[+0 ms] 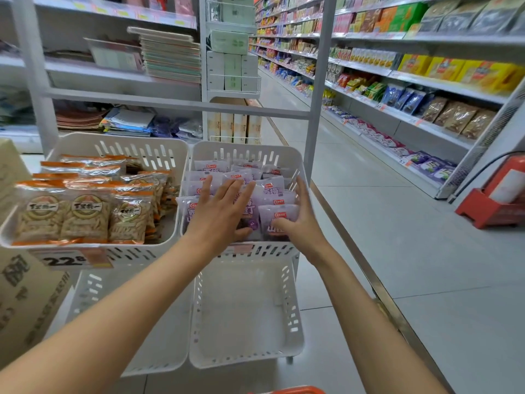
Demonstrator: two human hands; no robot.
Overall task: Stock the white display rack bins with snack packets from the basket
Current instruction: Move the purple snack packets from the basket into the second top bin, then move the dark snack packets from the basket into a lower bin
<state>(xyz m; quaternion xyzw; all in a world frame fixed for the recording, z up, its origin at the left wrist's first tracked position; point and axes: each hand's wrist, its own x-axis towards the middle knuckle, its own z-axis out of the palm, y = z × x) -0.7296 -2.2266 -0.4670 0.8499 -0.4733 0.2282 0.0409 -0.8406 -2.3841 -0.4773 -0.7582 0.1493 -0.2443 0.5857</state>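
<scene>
left hand (220, 211): palm down, fingers straight and spread, lying flat on the purple packets (274, 190) in the middle of the upper right bin (247, 150).
right hand (301, 220): opened out, fingers straight along the bin's right wall, thumb lying across the front-right packet; it presses against the pile and lifts nothing.
purple packets: a loose overlapping layer that fills the upper right bin from front rim to back wall.
orange packets (85, 214): stacked in rows in the upper left bin (159, 155), which touches the right bin's left wall.
price tag (66, 260): clipped to the front rim of the upper left bin.
lower right bin (244, 308): on the rack tier below, directly under the upper right bin, no packets in it.
rack post (321, 109): white, upright, at the back right corner of the upper right bin.
basket (289, 390): only an orange rim shows at the bottom edge of the view.
cardboard box (22, 294): left of the rack.
store shelves (426, 81): stocked, along the right side of the aisle.
</scene>
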